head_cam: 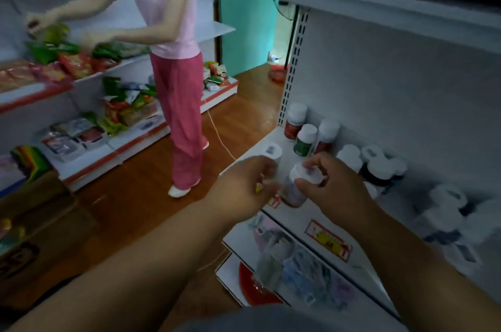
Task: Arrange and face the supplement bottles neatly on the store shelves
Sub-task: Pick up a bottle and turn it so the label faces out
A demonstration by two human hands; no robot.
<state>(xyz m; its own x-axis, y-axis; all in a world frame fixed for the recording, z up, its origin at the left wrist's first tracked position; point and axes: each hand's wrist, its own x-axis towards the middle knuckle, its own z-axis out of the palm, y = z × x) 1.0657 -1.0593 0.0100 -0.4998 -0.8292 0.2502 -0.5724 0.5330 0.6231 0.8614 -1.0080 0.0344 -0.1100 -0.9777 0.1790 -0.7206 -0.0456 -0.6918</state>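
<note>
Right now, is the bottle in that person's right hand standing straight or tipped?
Tipped. The bottle leans, its white cap toward the back of the shelf, base near the front edge. The right hand grips its cap.

The shelf (pixel 360 247) looks like matt white painted metal, its upright (pixel 294 60) perforated. The bottles (pixel 305 139) appear smooth plastic with white caps and glossy labels. The floor (pixel 151 201) is polished, reddish wood. Snack packets (pixel 76 63) look shiny foil.
</note>
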